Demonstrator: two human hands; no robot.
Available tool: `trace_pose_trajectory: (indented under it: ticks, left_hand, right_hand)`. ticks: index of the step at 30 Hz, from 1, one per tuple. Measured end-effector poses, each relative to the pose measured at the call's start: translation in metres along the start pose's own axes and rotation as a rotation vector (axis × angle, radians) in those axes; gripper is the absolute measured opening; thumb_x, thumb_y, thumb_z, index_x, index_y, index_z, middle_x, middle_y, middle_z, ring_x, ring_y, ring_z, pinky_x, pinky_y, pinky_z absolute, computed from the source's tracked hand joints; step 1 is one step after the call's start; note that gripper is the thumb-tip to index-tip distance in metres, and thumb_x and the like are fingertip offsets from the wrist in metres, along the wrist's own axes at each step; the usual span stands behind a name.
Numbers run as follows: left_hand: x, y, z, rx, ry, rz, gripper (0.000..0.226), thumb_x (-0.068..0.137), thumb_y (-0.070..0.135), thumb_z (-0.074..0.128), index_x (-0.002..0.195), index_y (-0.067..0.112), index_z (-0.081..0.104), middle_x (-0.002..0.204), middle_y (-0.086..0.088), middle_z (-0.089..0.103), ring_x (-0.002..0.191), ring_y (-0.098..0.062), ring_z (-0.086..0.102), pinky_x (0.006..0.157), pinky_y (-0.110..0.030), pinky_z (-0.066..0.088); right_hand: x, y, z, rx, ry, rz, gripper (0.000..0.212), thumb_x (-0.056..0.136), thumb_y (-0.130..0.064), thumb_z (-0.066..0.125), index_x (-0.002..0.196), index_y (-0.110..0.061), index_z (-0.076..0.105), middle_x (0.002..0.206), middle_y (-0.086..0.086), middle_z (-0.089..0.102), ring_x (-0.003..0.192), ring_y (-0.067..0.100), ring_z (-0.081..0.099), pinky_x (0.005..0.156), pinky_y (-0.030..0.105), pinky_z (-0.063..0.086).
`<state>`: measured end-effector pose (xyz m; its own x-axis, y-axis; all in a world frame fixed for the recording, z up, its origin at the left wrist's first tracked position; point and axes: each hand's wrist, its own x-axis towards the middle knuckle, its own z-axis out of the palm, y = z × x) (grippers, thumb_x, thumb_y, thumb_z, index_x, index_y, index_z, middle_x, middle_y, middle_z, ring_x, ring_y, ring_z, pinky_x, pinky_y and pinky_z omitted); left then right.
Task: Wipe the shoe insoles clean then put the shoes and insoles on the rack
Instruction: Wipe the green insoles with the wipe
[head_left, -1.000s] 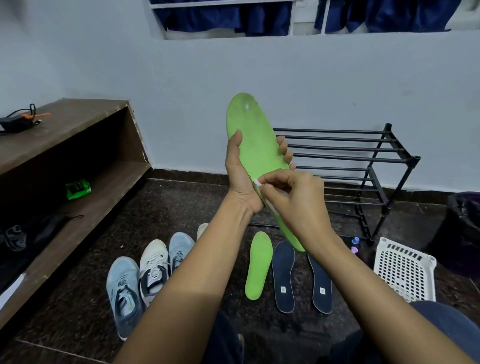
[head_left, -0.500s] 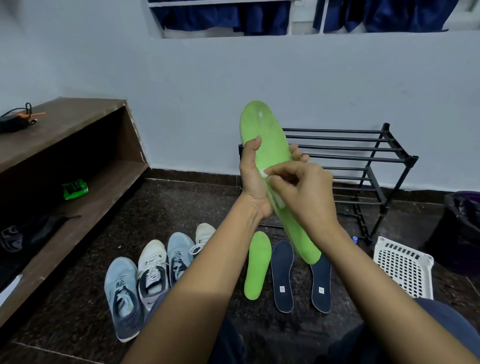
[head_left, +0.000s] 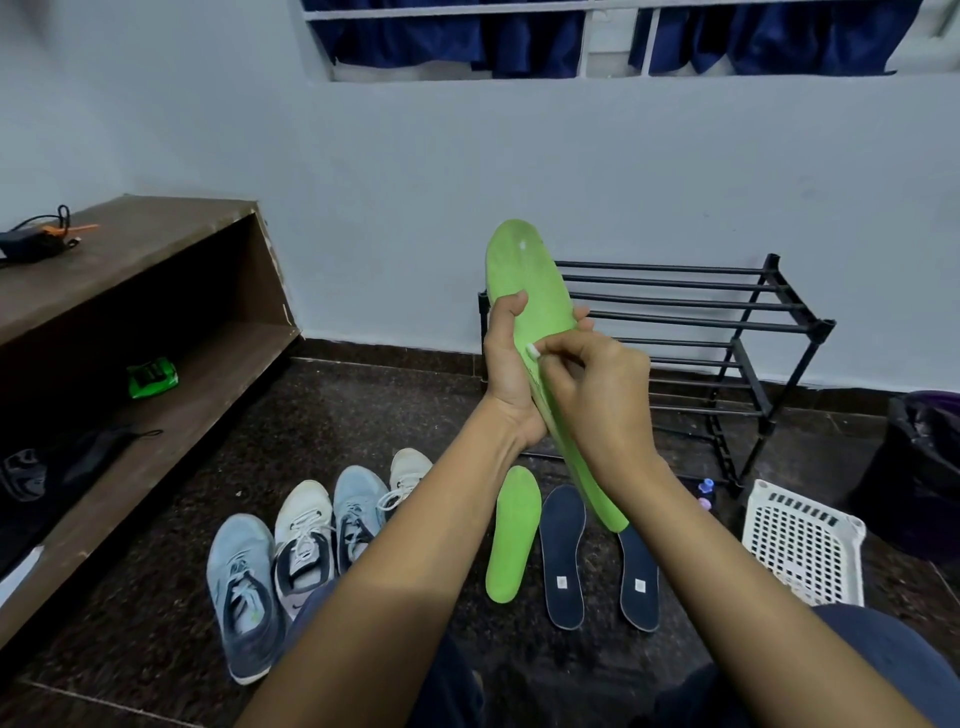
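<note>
**Insole upright in the left hand, toe high, heel low**

The right hand (head_left: 597, 395) pinches a small white scrap (head_left: 533, 350) between thumb and forefinger, against the middle of the held green insole (head_left: 524, 270). Whether the scrap is a wipe or a label cannot be told. The left hand (head_left: 506, 374) wraps that insole from the left, thumb across its face and fingertips showing past its right edge. The long axis runs from the toe, high and far, down to the heel, low, near and rightward, so a wiping stroke would likely follow that line from the pinch. On the floor below lie a second green insole (head_left: 513, 535), two navy insoles (head_left: 562, 556) and, to their left, four sneakers (head_left: 304, 540). The black rack (head_left: 727, 322) stands far right, on the right hand's side.
</note>
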<state>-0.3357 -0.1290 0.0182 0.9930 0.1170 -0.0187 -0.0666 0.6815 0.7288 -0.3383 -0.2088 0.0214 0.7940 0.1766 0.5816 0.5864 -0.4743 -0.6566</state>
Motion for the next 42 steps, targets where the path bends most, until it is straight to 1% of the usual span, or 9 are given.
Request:
trace_pose_trajectory:
  ticks: [7,12,18,22,27,31,33,37,42]
  left_hand:
    - [-0.002,0.005,0.001,0.046,-0.074,-0.066,0.057,0.077,0.064,0.051,0.087,0.009,0.062,0.077,-0.007,0.058,0.068,-0.019,0.058,0.064,-0.029,0.048]
    - [0.005,0.012,-0.002,-0.104,-0.088,-0.075,0.072,0.076,0.065,0.052,0.101,-0.002,0.06,0.091,-0.013,0.063,0.081,-0.023,0.062,0.076,-0.032,0.053]
    - [0.008,0.007,-0.002,-0.128,-0.054,-0.076,0.067,0.072,0.062,0.057,0.099,0.001,0.06,0.087,-0.011,0.062,0.075,-0.021,0.06,0.072,-0.03,0.051]
    - [0.004,0.002,0.001,-0.038,-0.052,-0.067,0.066,0.071,0.061,0.055,0.099,0.002,0.061,0.087,-0.009,0.061,0.074,-0.02,0.06,0.071,-0.031,0.049]
    - [0.002,0.008,-0.004,-0.052,-0.08,-0.034,0.066,0.077,0.064,0.048,0.096,0.002,0.062,0.084,-0.01,0.061,0.074,-0.021,0.058,0.071,-0.031,0.049]
    - [0.004,0.021,-0.01,-0.149,-0.142,-0.026,0.073,0.073,0.067,0.049,0.103,0.001,0.055,0.086,-0.009,0.057,0.075,-0.022,0.055,0.071,-0.032,0.046]
    - [0.006,0.026,-0.013,-0.189,-0.167,-0.009,0.074,0.075,0.069,0.046,0.107,0.003,0.053,0.088,-0.009,0.057,0.075,-0.022,0.055,0.072,-0.034,0.046]
    - [0.005,0.025,-0.013,-0.23,-0.164,-0.027,0.074,0.075,0.071,0.045,0.099,0.003,0.061,0.091,-0.011,0.06,0.078,-0.024,0.058,0.077,-0.036,0.048]
    - [0.001,0.015,-0.003,-0.076,-0.109,-0.09,0.078,0.081,0.072,0.038,0.086,0.002,0.071,0.088,-0.014,0.064,0.077,-0.024,0.062,0.076,-0.034,0.048]
  right_hand:
    - [0.005,0.005,-0.01,-0.038,-0.004,-0.023,0.015,0.081,-0.006,0.064,0.088,-0.014,0.075,0.084,0.003,0.073,0.076,0.022,0.067,0.075,0.037,0.052]
    - [-0.014,-0.011,-0.015,0.154,-0.138,0.038,0.017,0.08,-0.006,0.069,0.09,-0.017,0.076,0.075,-0.009,0.069,0.071,-0.007,0.062,0.068,0.001,0.041]
    - [-0.011,-0.004,-0.011,0.133,-0.103,0.058,0.017,0.08,-0.005,0.067,0.089,-0.016,0.076,0.082,-0.001,0.074,0.079,0.009,0.067,0.08,0.022,0.051]
    - [-0.001,0.006,-0.005,-0.031,0.015,-0.017,0.017,0.08,-0.003,0.063,0.089,-0.012,0.075,0.085,0.008,0.073,0.076,0.025,0.068,0.074,0.037,0.054]
    - [-0.005,0.003,-0.001,-0.044,0.029,-0.068,0.015,0.081,-0.005,0.066,0.088,-0.014,0.075,0.083,0.006,0.073,0.073,0.024,0.068,0.07,0.032,0.054]
    - [-0.016,-0.008,-0.01,0.138,-0.15,0.025,0.018,0.08,-0.006,0.068,0.088,-0.02,0.077,0.08,-0.004,0.073,0.075,0.003,0.065,0.071,0.005,0.045]
    - [-0.02,-0.013,-0.011,0.2,-0.183,0.052,0.015,0.08,-0.008,0.07,0.087,-0.02,0.077,0.077,-0.006,0.072,0.073,-0.001,0.063,0.066,0.003,0.042]
    - [-0.021,-0.015,-0.008,0.174,-0.144,0.009,0.016,0.08,-0.007,0.068,0.088,-0.017,0.077,0.081,-0.004,0.073,0.077,0.002,0.065,0.072,0.005,0.044]
    - [-0.004,0.002,-0.003,-0.082,-0.021,-0.111,0.016,0.079,-0.003,0.066,0.086,-0.013,0.076,0.081,0.007,0.072,0.072,0.027,0.067,0.068,0.035,0.053]
